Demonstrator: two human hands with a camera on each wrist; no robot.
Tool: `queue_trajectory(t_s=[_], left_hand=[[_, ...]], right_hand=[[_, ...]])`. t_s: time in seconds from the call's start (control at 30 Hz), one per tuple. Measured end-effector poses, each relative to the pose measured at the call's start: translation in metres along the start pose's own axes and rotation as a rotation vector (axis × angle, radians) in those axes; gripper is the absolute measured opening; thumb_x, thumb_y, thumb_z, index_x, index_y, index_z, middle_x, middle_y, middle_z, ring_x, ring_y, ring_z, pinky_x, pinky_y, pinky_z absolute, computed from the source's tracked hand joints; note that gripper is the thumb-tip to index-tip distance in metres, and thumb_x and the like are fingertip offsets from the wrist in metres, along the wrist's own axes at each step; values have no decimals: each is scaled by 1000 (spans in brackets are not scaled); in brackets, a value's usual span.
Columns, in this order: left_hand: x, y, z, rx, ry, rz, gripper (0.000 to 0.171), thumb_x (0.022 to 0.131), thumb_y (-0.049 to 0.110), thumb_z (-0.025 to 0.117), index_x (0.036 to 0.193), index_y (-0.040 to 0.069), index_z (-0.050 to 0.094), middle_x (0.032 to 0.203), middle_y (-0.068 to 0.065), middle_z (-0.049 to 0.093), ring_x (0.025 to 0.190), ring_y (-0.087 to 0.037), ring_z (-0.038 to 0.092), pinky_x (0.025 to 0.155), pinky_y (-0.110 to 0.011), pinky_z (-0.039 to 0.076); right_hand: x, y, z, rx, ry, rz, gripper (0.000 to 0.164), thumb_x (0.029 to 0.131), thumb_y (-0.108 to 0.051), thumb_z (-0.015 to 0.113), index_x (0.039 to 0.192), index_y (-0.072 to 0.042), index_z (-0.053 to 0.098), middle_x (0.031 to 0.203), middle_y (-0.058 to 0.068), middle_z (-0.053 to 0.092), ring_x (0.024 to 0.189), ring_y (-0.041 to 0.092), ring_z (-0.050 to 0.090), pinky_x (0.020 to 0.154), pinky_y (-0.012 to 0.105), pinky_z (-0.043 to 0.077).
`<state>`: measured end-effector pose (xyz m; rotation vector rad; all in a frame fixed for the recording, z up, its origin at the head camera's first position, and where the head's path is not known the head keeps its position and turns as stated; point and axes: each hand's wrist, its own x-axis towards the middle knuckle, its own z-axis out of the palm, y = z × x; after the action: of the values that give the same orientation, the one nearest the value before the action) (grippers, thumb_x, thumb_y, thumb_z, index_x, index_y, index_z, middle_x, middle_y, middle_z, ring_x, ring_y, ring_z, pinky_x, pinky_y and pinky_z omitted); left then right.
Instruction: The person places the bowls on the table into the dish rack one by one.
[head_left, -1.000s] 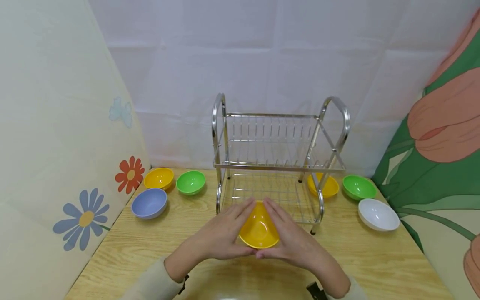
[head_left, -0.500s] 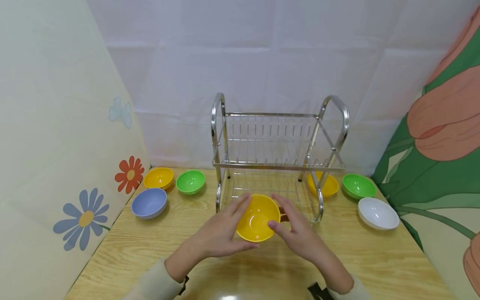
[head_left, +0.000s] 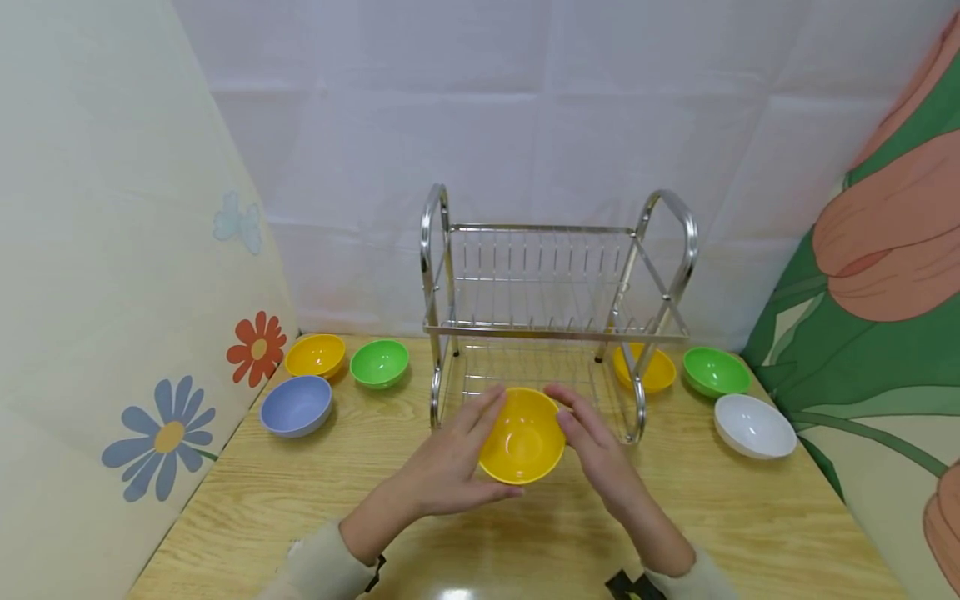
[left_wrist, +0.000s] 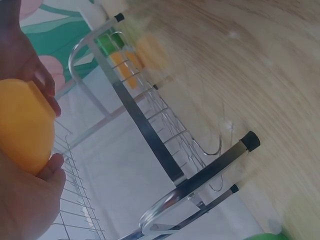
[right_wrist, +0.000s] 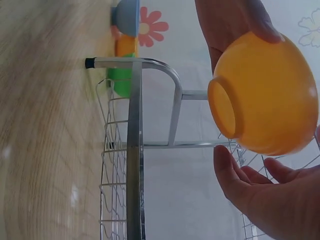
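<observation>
The left hand [head_left: 453, 467] is gripping a yellow bowl [head_left: 522, 446] above the table [head_left: 352, 492], midway between its side edges; the right hand [head_left: 600, 462] is flanking it, loosely spread; lifting is looking done, release pending; 6 other bowls [head_left: 297, 407] are sitting toward the back corners.

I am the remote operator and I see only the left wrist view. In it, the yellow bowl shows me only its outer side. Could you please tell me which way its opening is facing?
Observer: The head view looks into the yellow bowl: its opening faces upward.
Operator: Thank you. At the bottom edge of my picture I also see a small part of a green bowl. Is there something beside it which I cannot see?
Observer: Yes. In the head view, a blue bowl stands to the left of that green bowl, on the table.
</observation>
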<state>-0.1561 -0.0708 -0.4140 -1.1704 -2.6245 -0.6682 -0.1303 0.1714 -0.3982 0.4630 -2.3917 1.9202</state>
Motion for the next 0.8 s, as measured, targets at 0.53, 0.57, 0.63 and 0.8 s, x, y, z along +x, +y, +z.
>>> queue_trajectory(t_s=[0.53,0.57,0.63,0.8], left_hand=[[2,3,7,15,36,13,114,83,67,71,163,11,13,170,-2,13,150,-24,32,115,-45,39],[2,3,7,8,34,4,114,82,67,72,164,12,13,170,-1,12,150,-23,32,116,-44,39],[2,4,7,-4,32,-7,115,82,66,73,164,13,12,170,1,10,150,-23,32,115,-44,39],[2,4,8,-5,31,-11,115,82,66,73,164,12,12,170,0,11,149,-24,32,115,-45,40]], right_hand=[[0,0,12,-17,-2,-45,46,110,-21,39,153,-3,37,149,20,46,131,37,50,102,22,45],[0,-1,12,-21,-4,-48,47,110,-21,39,153,-3,37,149,20,46,131,37,51,102,23,46],[0,-1,13,-30,-5,-52,47,110,-21,40,153,-3,36,149,21,46,130,38,52,101,24,47],[0,-2,15,-50,0,-46,47,110,-22,41,154,-5,35,147,20,48,125,37,56,97,26,51]])
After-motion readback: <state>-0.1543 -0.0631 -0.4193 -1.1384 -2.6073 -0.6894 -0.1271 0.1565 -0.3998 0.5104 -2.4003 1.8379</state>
